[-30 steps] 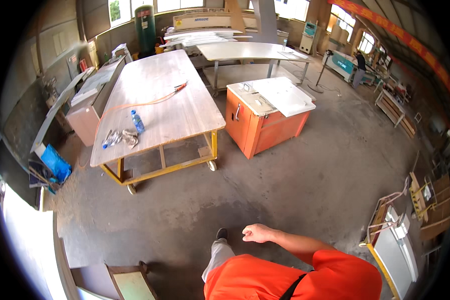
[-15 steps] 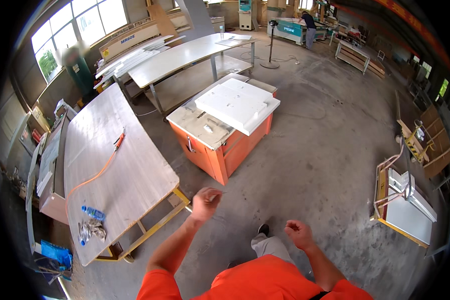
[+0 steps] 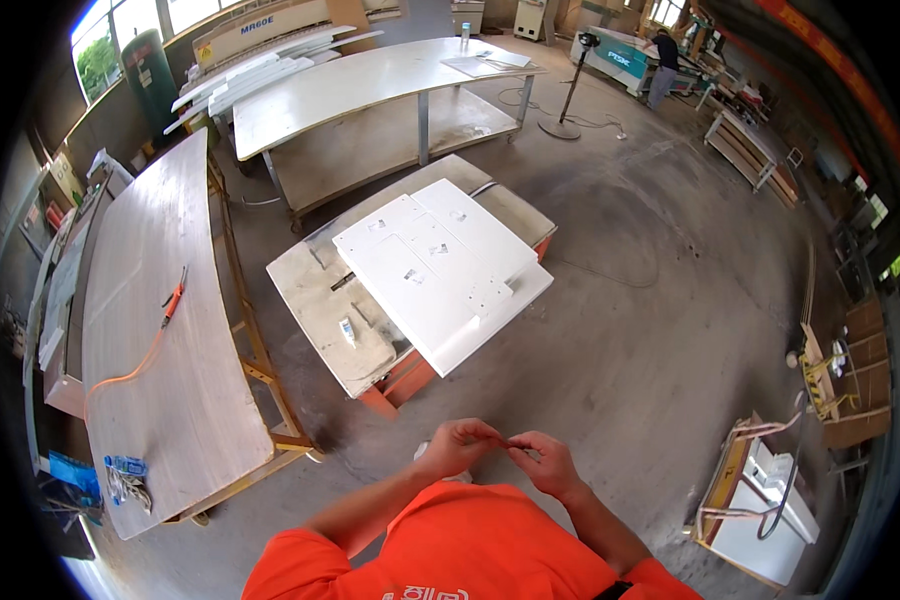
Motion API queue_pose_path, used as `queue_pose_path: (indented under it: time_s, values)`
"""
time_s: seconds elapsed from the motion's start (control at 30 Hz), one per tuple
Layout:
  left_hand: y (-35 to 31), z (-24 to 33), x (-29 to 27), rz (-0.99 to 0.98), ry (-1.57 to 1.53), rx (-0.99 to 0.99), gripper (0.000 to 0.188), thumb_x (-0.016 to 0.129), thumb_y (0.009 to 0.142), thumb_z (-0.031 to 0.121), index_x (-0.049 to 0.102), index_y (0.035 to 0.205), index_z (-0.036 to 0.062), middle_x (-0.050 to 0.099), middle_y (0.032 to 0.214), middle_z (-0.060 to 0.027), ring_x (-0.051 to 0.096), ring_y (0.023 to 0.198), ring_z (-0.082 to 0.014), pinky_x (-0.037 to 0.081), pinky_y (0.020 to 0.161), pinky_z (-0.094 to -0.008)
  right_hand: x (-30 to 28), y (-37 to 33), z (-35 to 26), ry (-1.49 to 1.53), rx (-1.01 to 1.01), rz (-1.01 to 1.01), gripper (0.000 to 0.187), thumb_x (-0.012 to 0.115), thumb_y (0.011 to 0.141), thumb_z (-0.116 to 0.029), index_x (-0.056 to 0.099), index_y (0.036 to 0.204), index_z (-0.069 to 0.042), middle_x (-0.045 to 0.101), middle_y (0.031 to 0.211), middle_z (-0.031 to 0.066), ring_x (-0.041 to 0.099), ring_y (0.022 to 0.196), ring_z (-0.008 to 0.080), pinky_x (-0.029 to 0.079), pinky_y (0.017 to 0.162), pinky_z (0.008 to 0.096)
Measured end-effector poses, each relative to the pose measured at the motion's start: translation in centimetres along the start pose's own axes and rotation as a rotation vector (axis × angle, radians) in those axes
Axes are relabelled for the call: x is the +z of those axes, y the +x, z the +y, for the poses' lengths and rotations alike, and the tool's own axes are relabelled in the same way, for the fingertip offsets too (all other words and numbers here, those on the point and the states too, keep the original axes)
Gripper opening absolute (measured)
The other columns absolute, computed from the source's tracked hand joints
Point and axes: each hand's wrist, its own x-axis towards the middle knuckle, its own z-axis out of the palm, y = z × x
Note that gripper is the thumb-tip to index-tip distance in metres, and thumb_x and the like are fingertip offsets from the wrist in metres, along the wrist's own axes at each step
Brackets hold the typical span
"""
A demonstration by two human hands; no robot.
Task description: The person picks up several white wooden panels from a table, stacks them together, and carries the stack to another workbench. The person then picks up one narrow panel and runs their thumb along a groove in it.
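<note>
In front of my chest my two hands meet, fingertips touching. My left hand point(image 3: 458, 446) is closed in a pinch, and so is my right hand point(image 3: 548, 462); whatever sits between the fingers is too small to make out. Just ahead of them stands an orange cabinet point(image 3: 407, 380) with a worn, pale top. Flat white panels point(image 3: 425, 250) lie stacked across that top, their near corner overhanging the edge, with several small labels on the upper face. On the bare part beside the panels lies a small white tube or packet point(image 3: 347, 332).
At left, a long wood-grain table point(image 3: 170, 370) carries an orange air gun point(image 3: 173, 303) with its hose, a bottle point(image 3: 125, 465) and crumpled gloves point(image 3: 130, 492). A white worktable point(image 3: 370, 90) stands beyond the cabinet. A cart point(image 3: 760, 520) with white pieces is at lower right. Far off, a person point(image 3: 662, 68) bends at a machine.
My hands were apart, the left holding something thin in a pinch; now they have come together. I have moved closer to the orange cabinet and the white panels.
</note>
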Motion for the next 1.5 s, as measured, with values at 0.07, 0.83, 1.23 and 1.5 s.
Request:
queue_pose_path:
  time_s: [0.07,0.83,1.23,1.5]
  values:
    - [3.9,-0.4,-1.9,0.107,-0.092,-0.021,0.009,0.068,0.091,0.001,0.073,0.098,0.0030,0.073,0.095,-0.0036,0.065,0.087,-0.0096,0.052,0.079,-0.0268,-1.3,6.6,1.2,-0.023,-0.111,-0.086,0.018,0.070,0.088,-0.012,0.069,0.103,-0.003,0.070,0.094,0.0095,0.068,0.084,0.0213,0.053,0.073,0.0319]
    - [54.2,-7.9,-24.1,0.924,1.230,-0.428,0.061,0.056,0.094,0.037,0.044,0.142,0.0019,0.034,0.156,-0.0166,0.023,0.148,-0.0325,0.017,0.122,-0.0475,-3.8,86.2,19.9,-0.148,-0.114,-0.563,0.016,0.063,0.093,-0.012,0.069,0.106,-0.004,0.070,0.087,0.0037,0.059,0.077,0.0117,0.049,0.072,0.0294]
    - [55.5,-7.0,-24.1,0.941,1.271,-0.469,0.063,0.065,0.084,0.035,0.050,0.136,0.0031,0.039,0.153,-0.0158,0.030,0.146,-0.0325,0.022,0.120,-0.0491,1.8,95.1,19.0,-0.071,-0.270,-1.064,0.013,0.064,0.093,-0.010,0.069,0.102,-0.003,0.068,0.088,0.0038,0.059,0.078,0.0121,0.049,0.073,0.0288]
    - [55.5,-7.0,-24.1,0.957,1.274,-0.459,0.063,0.066,0.082,0.034,0.050,0.136,0.0042,0.039,0.153,-0.0156,0.031,0.145,-0.0330,0.023,0.120,-0.0494,1.8,94.4,18.9,-0.041,-0.468,-0.994,0.008,0.066,0.089,-0.005,0.070,0.096,-0.003,0.064,0.085,0.0078,0.062,0.075,0.0201,0.049,0.070,0.0321]
